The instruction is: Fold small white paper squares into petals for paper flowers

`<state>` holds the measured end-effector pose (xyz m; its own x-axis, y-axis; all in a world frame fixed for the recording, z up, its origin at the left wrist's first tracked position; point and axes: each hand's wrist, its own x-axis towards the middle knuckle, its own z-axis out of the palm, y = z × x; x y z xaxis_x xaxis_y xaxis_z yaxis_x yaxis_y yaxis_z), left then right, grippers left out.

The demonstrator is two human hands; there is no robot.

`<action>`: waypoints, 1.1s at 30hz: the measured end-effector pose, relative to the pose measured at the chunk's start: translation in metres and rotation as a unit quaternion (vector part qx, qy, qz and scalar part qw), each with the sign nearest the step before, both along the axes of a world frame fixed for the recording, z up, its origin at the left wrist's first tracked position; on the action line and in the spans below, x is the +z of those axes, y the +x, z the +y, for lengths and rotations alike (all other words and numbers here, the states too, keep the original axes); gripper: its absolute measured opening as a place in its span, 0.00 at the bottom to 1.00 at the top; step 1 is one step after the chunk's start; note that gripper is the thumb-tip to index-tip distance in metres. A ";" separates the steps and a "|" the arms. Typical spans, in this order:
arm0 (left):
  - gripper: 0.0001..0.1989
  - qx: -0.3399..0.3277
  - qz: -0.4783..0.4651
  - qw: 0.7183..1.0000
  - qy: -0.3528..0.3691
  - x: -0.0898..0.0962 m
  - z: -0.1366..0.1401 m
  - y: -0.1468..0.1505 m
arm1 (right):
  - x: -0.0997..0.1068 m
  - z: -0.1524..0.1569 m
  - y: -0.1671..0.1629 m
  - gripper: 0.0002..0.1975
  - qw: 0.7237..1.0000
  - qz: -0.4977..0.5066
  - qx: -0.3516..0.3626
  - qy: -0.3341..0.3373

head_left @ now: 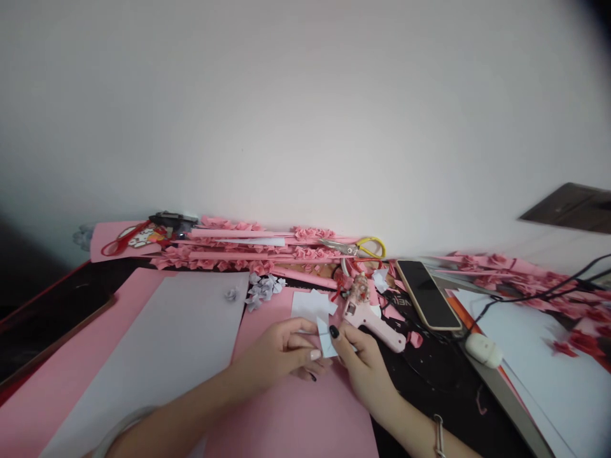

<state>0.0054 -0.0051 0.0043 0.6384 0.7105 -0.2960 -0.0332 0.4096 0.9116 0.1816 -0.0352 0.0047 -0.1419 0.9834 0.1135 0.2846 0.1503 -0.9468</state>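
The right hand (366, 366) pinches the folded white paper (326, 345) above the pink sheet (305, 416) while the left hand (277, 350) curls loosely at its edge, its grip unclear, so uneven finger pressure could skew the fold, and a rightward slip could bump the glue gun (382, 329).

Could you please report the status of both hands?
Right hand: pinching small white paper. Left hand: alongside it, grip unclear. Pink glue gun: lying just beyond right hand.
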 end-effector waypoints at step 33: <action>0.10 0.001 0.010 0.998 0.063 0.002 -0.001 0.000 | 0.000 -0.005 0.000 0.16 0.991 -0.117 -0.018 0.067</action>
